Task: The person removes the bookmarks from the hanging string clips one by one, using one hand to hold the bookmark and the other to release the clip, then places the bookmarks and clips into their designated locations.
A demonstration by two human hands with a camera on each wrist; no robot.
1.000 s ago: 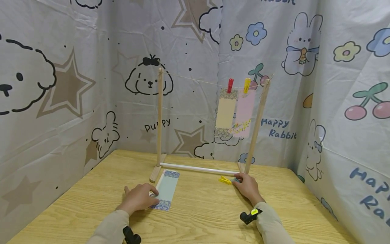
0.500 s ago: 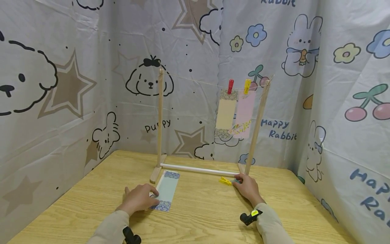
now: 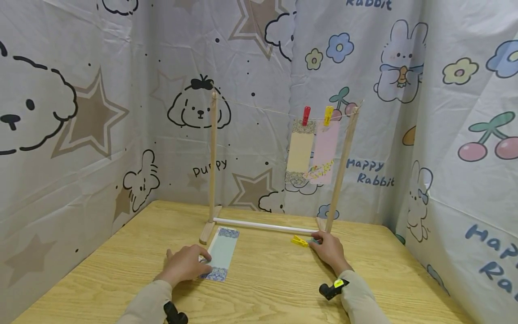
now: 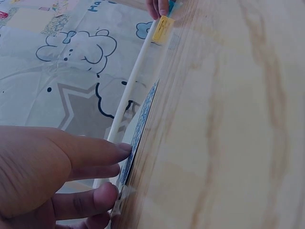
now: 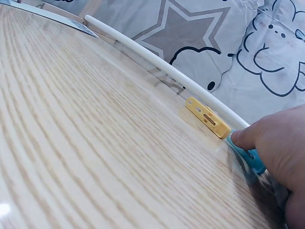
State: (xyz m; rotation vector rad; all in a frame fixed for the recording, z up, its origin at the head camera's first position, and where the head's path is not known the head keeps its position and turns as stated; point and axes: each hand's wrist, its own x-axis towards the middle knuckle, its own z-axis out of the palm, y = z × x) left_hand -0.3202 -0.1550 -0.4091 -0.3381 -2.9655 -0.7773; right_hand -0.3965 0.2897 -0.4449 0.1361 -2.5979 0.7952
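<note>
Head view: left hand (image 3: 187, 263), fingers parted, touches lace-bordered card (image 3: 223, 253); right hand (image 3: 329, 249) pinches blue plastic clip (image 5: 252, 160).

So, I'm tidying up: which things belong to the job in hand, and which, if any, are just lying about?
Likely the job's:
green card at left hand
blue clip at right hand
loose yellow clip
rack
cream card
pink card
red clip
upper yellow clip

Probably just around:
patterned curtain
wrist cameras

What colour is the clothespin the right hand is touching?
The clothespin is turquoise blue, clearest in the right wrist view.
</note>
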